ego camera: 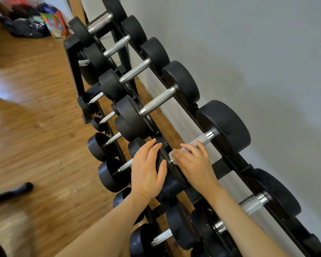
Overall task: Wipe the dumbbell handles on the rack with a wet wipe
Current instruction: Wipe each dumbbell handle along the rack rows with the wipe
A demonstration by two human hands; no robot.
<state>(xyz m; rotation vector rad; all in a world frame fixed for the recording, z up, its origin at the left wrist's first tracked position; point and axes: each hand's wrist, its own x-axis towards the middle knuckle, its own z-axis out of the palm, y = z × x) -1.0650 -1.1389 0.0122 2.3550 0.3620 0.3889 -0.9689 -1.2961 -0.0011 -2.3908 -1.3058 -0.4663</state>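
Now the right hand (191, 164) rubs what seems a wipe (174, 153) along a handle (202, 140), fingers curled over it; the left hand (146, 169) lies flat-fingered on the weight (167, 184). Next: the neighbouring handle.

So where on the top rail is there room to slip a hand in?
Open gaps lie between neighbouring dumbbells, such as around the bare handle ahead. It is crowded at the near handle, where the right hand presses the wipe and the left hand rests on the head.

wooden floor (35, 108) stretching left, glossy with glare. grey wall (248, 52) on the right. heap of dark bags (24, 25) in the far corner, a colourful red-and-green bag (54, 24) just beside it. dark blurred object (9, 193) low on the floor, left.
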